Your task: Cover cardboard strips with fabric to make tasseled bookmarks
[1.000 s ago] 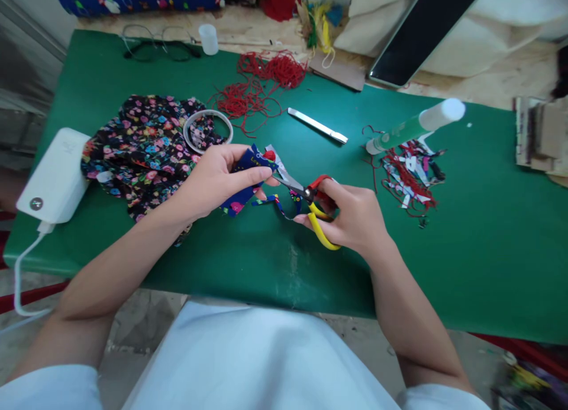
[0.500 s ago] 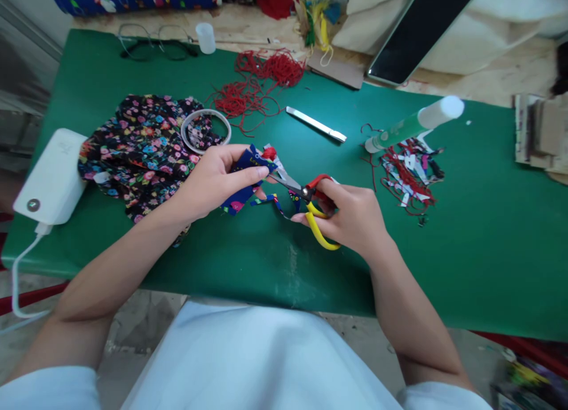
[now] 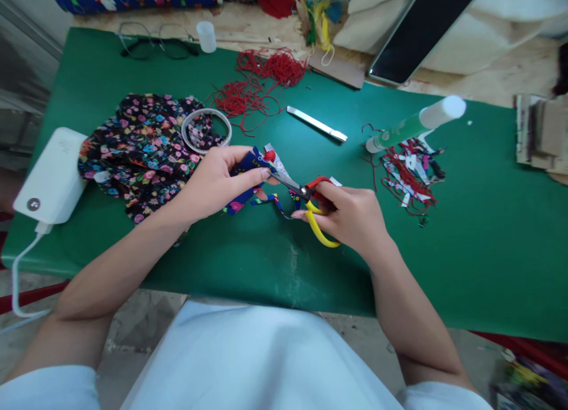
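Note:
My left hand (image 3: 231,176) pinches a piece of dark blue printed fabric (image 3: 242,186) between thumb and fingers. My right hand (image 3: 348,212) grips scissors (image 3: 320,229) with one red and one yellow handle. Their blades point left and reach the fabric's edge beside my left thumb; the tips are partly hidden there. Narrow blue fabric strips (image 3: 276,202) lie below the blades. A small red piece (image 3: 268,155) and a pale scrap (image 3: 280,167) show just beyond the blades. Left of my left hand, a black floral cloth (image 3: 137,144) lies crumpled with a white ring (image 3: 206,131) on it.
Red cord (image 3: 242,96) lies tangled behind my hands, near a silver flat tool (image 3: 316,124). To the right, a green-and-white tube (image 3: 415,126) stands by a pile of scraps (image 3: 410,176). A white power bank (image 3: 52,176) with a cable sits left; glasses (image 3: 155,43) lie behind.
Both hands stay almost in place. The scissors have shifted very slightly at the fabric's edge; their handles look a little closer together.

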The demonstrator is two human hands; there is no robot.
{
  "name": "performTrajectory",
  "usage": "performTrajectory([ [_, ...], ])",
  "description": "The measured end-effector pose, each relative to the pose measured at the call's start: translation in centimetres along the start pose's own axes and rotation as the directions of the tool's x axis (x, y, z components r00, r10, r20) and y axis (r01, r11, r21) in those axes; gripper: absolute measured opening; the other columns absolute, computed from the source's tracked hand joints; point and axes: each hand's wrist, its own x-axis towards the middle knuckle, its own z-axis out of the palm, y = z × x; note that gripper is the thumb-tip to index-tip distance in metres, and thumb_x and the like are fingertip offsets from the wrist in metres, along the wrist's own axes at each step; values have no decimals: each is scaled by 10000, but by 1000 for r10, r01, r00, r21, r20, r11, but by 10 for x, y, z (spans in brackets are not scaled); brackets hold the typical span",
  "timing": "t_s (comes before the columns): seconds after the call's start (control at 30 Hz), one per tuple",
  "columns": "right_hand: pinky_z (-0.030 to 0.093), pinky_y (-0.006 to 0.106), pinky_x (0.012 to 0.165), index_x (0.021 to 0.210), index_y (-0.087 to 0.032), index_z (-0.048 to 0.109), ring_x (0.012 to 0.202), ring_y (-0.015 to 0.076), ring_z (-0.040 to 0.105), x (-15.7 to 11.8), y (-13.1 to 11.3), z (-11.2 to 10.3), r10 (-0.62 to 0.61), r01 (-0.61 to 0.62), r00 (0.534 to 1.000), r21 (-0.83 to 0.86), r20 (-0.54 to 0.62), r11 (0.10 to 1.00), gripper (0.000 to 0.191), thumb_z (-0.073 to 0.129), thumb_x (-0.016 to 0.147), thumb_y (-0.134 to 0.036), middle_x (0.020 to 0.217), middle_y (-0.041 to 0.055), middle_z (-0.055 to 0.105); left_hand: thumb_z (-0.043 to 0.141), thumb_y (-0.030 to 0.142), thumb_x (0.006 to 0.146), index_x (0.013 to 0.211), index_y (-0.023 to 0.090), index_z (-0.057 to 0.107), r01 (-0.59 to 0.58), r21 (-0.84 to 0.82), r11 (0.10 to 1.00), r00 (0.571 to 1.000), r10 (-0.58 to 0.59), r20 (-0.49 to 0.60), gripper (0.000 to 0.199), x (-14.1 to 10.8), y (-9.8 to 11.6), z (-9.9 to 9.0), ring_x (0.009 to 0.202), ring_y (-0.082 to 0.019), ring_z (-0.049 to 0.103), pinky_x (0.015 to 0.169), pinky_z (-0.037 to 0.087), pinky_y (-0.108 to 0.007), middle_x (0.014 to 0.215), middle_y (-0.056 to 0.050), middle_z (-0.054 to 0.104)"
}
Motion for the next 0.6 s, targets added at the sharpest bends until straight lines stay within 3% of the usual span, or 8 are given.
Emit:
performTrajectory([
  [0.4, 211, 251, 482, 663, -208, 568, 436, 122, 409, -1, 2, 2, -13, 6, 999, -148, -51, 989, 581, 442, 878, -733, 457, -18, 432, 728, 273, 762, 846, 154, 715, 48, -40, 998, 999, -48, 1, 146, -1, 4, 2, 594, -136, 684, 554, 578, -215, 653, 6, 698],
  [0.6, 210, 255, 479, 699, -205, 605, 435, 131, 427, -2, 2, 4, -27, 17, 998, -184, -53, 983, 559, 450, 888, -708, 459, -10, 458, 716, 249, 760, 851, 142, 714, 39, -41, 998, 999, -40, -5, 140, -1, 3, 3, 596, -126, 684, 567, 578, -215, 741, -14, 737],
])
